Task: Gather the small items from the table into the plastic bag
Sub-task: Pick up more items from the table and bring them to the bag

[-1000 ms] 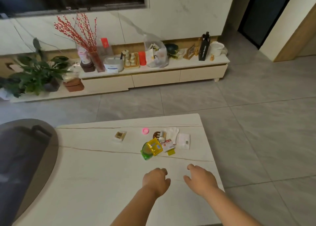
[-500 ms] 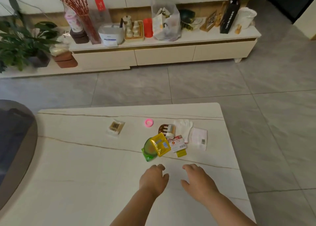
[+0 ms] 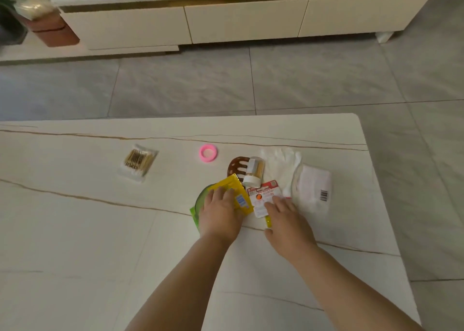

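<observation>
Left hand: the left hand (image 3: 221, 212) lies palm down on the yellow packet (image 3: 234, 192), fingers loosely bent over it; whether it actually grips the packet cannot be told.
Right hand: the right hand (image 3: 286, 220) rests with nearly straight fingers on the red-and-white card (image 3: 263, 199), pressing rather than pinching.
Cluster: the small items sit crowded near the right side of the desk (image 3: 75, 230), most of them touching or overlapping.
Under the left hand: a green round-edged packet (image 3: 198, 205) shows beneath the yellow packet, mostly covered.
Behind the hands: a brown hair claw (image 3: 236, 169) lies against a small clear jar (image 3: 254, 171) tipped on its side, both just beyond the yellow packet.
Right of the jar: a white glove (image 3: 283, 165) lies flat, its lower part overlapped by a white pouch with a barcode (image 3: 313, 192).
Yellow strip: a small yellow piece (image 3: 268, 222) peeks out by the right thumb, partly hidden.
Apart from the cluster: a pink ring (image 3: 208, 152) lies alone, and a clear pack of cotton swabs (image 3: 138, 162) sits well to the left.
Plastic bag: none can be picked out with certainty on the desk.
Background: a low cream cabinet (image 3: 246, 22) stands across the grey tiled floor (image 3: 251, 84).
</observation>
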Motion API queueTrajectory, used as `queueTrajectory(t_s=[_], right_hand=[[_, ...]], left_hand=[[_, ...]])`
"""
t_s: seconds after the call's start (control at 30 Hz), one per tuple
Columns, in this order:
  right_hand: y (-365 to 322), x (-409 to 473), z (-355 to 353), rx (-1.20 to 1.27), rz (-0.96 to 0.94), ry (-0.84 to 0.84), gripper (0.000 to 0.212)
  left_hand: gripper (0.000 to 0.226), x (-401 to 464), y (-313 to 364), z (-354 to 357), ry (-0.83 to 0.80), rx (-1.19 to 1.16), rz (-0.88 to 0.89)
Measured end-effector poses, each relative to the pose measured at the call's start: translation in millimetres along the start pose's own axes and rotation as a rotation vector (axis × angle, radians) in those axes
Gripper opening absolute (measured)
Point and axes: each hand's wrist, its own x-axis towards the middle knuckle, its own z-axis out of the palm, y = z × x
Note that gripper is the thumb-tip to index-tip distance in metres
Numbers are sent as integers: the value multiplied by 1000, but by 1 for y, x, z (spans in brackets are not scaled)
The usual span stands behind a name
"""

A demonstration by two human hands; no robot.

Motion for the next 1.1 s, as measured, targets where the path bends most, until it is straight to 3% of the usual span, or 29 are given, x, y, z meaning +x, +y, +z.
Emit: queueTrajectory(t_s=[0.23, 0.53, 0.67, 0.8, 0.97, 1.1], right_hand=[[4, 35, 30, -37, 29, 95, 67], [7, 33, 41, -48, 48, 218, 54], [10, 29, 35, -3, 19, 281, 49], [9, 15, 15, 157, 56, 502, 27], [7, -4, 1, 420, 208, 375, 25], [6, -7, 21, 394, 272, 194, 25]], left_hand=[[73, 35, -11, 31, 64, 165, 0], [82, 31, -11, 41, 137, 233, -41], [65, 14, -11, 44, 142, 230, -134], [47, -8, -12, 44, 100, 46, -150], [34, -35, -9, 37, 40, -34, -171], [28, -41, -13, 35, 45, -85, -221]])
